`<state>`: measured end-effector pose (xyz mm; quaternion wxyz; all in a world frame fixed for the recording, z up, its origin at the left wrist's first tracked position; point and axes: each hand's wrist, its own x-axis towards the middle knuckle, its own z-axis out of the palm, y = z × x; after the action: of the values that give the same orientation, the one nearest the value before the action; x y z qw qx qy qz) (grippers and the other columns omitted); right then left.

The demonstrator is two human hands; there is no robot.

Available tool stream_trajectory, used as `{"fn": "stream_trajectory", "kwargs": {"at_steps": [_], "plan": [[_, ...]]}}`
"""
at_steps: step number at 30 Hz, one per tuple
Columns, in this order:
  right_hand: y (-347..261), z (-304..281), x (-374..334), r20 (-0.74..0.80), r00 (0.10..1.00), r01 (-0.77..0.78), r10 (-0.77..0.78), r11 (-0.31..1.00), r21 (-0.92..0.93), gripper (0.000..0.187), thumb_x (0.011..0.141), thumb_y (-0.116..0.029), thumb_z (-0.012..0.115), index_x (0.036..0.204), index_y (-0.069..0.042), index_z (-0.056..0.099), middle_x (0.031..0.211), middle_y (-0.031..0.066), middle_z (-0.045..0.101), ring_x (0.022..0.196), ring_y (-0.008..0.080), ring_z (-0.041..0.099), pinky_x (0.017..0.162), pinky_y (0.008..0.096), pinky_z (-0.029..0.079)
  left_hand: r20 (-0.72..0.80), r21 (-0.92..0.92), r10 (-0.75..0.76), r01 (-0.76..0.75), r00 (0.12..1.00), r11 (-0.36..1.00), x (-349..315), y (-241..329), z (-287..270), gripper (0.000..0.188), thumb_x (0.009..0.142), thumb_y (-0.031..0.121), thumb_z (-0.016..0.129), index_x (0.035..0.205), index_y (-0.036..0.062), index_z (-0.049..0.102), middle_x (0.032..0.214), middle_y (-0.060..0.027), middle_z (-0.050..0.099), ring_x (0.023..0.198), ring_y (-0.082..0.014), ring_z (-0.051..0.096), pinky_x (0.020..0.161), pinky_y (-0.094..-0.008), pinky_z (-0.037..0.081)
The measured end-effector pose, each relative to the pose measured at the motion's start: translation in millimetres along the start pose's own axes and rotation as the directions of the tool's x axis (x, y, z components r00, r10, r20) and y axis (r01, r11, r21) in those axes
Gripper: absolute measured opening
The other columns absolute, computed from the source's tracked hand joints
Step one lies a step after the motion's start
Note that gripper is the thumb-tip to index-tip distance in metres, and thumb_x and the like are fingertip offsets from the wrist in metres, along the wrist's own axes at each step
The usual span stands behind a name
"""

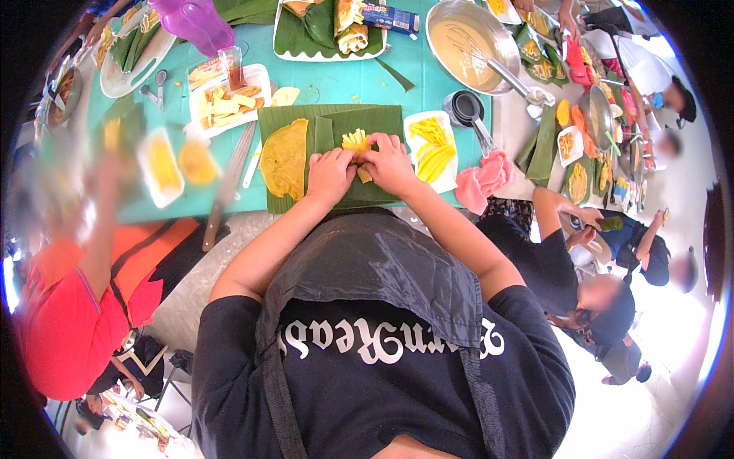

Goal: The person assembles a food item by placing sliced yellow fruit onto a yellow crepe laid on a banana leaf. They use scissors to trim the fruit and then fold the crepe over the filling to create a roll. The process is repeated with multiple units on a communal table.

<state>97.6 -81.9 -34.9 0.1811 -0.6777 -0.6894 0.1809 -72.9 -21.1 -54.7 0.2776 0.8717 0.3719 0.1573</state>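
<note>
My left hand (331, 177) and my right hand (388, 164) meet over a banana leaf (382, 118) on the table. Fingers of both are closed around a small yellow crepe roll (365, 175), mostly hidden by them. Thin pale-yellow strips (355, 140) stick out at its far end. To the left, a flat yellow crepe (284, 162) lies on the same leaf. Right of the leaf, a white tray (453, 170) holds yellow mango slices (434, 157).
Left are a knife (228, 183) and a tray of cut pieces (264, 76). A batter bowl (501, 46) with a whisk, black measuring cups (468, 107) and a pink cloth (489, 180) lie right. A person in red (69, 314) works close on the left; others stand right.
</note>
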Motion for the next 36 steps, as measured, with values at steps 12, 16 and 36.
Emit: {"fn": "stream_trajectory", "kwargs": {"at_steps": [12, 16, 36], "plan": [[0, 3, 2, 0.011, 1.0, 0.007, -0.008, 1.0, 0.01, 0.015, 0.073, -0.014, 0.069, 0.087, -0.009, 0.067, 0.12, 0.0086, 0.051, 0.109, 0.0338, 0.046, 0.089, 0.0458, 0.041, -0.054, 0.015, 0.074, -0.073, 0.996, 0.997, -1, -5, 1, 0.016, 0.076, 0.017, 0.069, 0.087, 0.0115, 0.059, 0.084, -0.0041, 0.058, 0.086, -0.0236, 0.061, 0.073, -0.0397, 0.038], [-2, 2, 5, -0.007, 1.0, -0.002, 0.003, 1.0, 0.013, 0.013, 0.072, -0.014, 0.07, 0.084, -0.011, 0.067, 0.118, 0.0084, 0.051, 0.108, 0.0336, 0.046, 0.088, 0.0457, 0.041, -0.06, 0.015, 0.08, -0.079, 0.995, 0.997, 0, -6, 1, 0.015, 0.076, 0.017, 0.069, 0.086, 0.0112, 0.059, 0.082, -0.0038, 0.058, 0.084, -0.0233, 0.061, 0.073, -0.0394, 0.037], [7, 1, 6, 0.075, 0.997, 0.031, -0.032, 0.999, 0.013, 0.009, 0.077, -0.015, 0.066, 0.084, -0.009, 0.069, 0.119, 0.0096, 0.051, 0.111, 0.0318, 0.046, 0.092, 0.0448, 0.04, 0.033, -0.143, -0.112, 0.116, 0.993, 0.983, -2, 9, -2, 0.012, 0.078, 0.022, 0.066, 0.077, 0.0095, 0.065, 0.081, -0.0052, 0.063, 0.08, -0.0245, 0.062, 0.073, -0.0408, 0.039]]}}
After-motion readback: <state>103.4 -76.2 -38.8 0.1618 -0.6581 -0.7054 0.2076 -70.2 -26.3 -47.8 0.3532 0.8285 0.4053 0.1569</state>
